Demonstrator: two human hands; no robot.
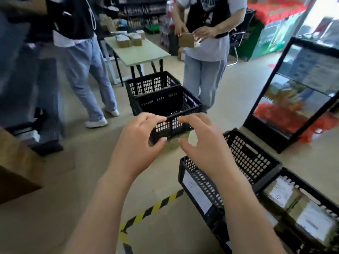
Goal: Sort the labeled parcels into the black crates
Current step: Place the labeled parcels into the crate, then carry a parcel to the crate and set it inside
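Head view: left hand (pixel 139 142) and right hand (pixel 203 143) side by side, empty, fingers loosely curled. Dead ahead, just past fingertips: crate (pixel 165 105). Labeled parcels (pixel 293 204) down in near-right crate (pixel 311 194), closer to right hand.

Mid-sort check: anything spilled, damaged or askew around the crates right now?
Nothing stands out. The crates stand upright, the parcels in the far-right crate lie inside it, labels up, and nothing looks spilled on the floor. Blur would hide small damage.

Bright daylight upper right; blurred, warped edges
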